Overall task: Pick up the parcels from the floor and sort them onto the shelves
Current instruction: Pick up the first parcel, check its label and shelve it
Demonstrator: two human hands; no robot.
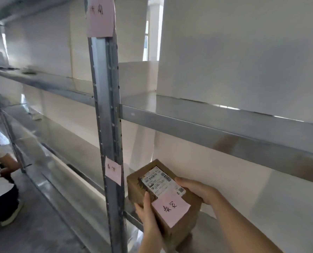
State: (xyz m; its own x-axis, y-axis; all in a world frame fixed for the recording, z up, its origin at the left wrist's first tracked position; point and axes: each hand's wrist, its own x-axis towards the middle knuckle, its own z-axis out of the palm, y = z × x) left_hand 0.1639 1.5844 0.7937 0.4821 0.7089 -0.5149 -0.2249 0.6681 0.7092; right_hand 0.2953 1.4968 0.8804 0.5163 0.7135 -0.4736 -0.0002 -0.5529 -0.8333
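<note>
A small brown cardboard parcel with a white shipping label and a pink handwritten note on top sits at the lower middle. My left hand grips its near left side. My right hand holds its far right edge. The parcel is over the front of a lower metal shelf, just right of the upright post; whether it rests on the shelf I cannot tell. A pink note on the post bears similar writing.
Metal shelving runs left to right with a higher shelf beam above the parcel. Another pink note is at the post's top. White panels back the shelves. A person stands at the far left on the grey floor.
</note>
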